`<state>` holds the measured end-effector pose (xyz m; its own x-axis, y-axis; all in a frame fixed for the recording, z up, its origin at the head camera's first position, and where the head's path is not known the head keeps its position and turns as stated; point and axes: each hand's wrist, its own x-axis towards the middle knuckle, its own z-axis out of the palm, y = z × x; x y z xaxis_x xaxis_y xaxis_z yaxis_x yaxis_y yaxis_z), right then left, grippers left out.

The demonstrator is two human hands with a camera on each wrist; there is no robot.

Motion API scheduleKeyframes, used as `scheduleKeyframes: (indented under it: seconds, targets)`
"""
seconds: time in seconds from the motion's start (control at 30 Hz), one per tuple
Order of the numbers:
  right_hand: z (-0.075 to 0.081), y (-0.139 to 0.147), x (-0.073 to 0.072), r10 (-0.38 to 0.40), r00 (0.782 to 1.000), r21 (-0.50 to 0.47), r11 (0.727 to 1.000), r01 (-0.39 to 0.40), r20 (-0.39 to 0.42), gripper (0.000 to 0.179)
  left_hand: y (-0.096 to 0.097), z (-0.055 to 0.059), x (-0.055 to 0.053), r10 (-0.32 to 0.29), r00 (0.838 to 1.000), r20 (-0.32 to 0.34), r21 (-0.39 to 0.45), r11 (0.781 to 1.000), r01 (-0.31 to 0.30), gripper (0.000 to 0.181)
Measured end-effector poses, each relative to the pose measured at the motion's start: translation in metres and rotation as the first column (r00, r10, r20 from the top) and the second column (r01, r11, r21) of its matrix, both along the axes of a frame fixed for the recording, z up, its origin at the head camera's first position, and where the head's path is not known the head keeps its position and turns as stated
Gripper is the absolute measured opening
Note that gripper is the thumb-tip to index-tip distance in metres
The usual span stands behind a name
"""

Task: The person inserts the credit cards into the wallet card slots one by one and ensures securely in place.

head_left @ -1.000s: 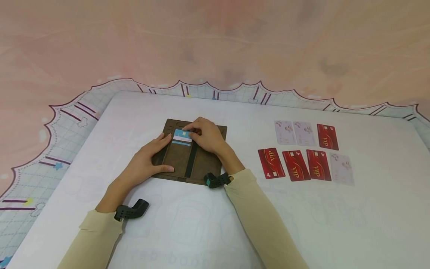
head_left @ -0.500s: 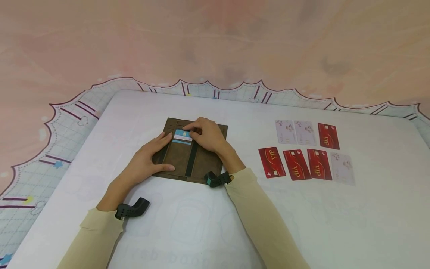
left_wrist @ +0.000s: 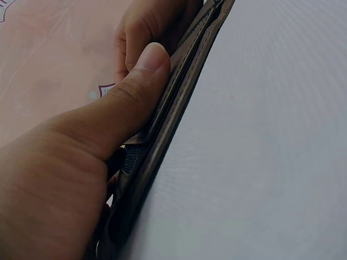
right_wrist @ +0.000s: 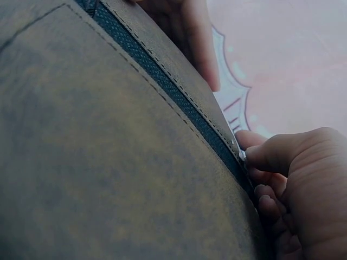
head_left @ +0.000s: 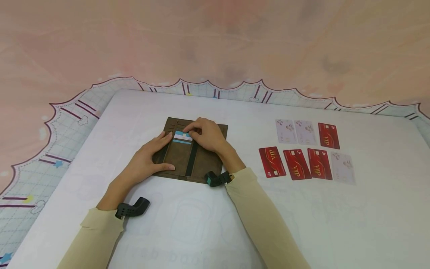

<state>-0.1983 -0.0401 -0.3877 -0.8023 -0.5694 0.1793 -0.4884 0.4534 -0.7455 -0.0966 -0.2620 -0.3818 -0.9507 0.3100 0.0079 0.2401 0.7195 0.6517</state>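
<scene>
A brown leather wallet [head_left: 179, 158] lies spread open on the white table, a dark elastic band down its middle. My left hand [head_left: 145, 157] rests along its left side, fingers extended towards the upper edge and thumb [left_wrist: 146, 67] flat on the lower part. With thumb and forefinger, my right hand [head_left: 209, 136] pinches the top right corner of a blue bank card [head_left: 178, 133] standing partly in an upper slot of the left panel. A white strip and a thinner blue strip [head_left: 181, 141] show beneath it. The right wrist view shows these fingertips at the panel edge, beside the band [right_wrist: 162, 81].
Right of the wallet, red VIP cards [head_left: 297, 164] and pale cards [head_left: 305, 132] lie flat in two rows. A patterned, scalloped border [head_left: 235, 92] runs along the table's far edge. Black wrist cameras [head_left: 133, 207] sit on both forearms.
The blue card has slipped slightly lower into its slot, less of its blue top showing. The right fingertips have moved down a little with it; the left hand has stayed in place.
</scene>
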Motion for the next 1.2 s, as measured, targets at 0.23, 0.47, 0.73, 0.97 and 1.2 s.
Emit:
scheduleKeyframes:
  seconds: [0.23,0.47,0.73,0.97,1.2]
  targets:
    - [0.0010,0.0002,0.0002,0.011,1.000,0.004,1.000,-0.011,-0.005,0.021,-0.0007,-0.0016,-0.0006,0.001,1.000,0.000,0.001,1.000,-0.001,0.095]
    - [0.0000,0.0000,-0.0008,0.023,1.000,0.010,1.000,-0.023,-0.011,0.022,-0.0015,-0.0039,-0.0005,-0.004,1.000,-0.011,0.001,1.000,0.004,0.097]
    - [0.0009,0.0009,-0.0005,0.018,1.000,0.020,1.000,-0.017,-0.009,0.022,-0.0017,-0.0049,-0.0011,-0.003,1.000,-0.015,0.002,1.000,0.003,0.097]
    - [0.0016,0.0011,0.0000,0.025,1.000,0.022,0.999,-0.025,-0.007,0.023,-0.0013,-0.0045,-0.0007,-0.002,1.000,-0.014,0.001,1.000,0.002,0.097]
    - [0.0008,0.0002,0.0004,0.051,0.998,0.009,0.999,-0.051,-0.032,0.022,-0.0013,-0.0043,-0.0011,-0.002,1.000,-0.019,0.005,1.000,0.002,0.097]
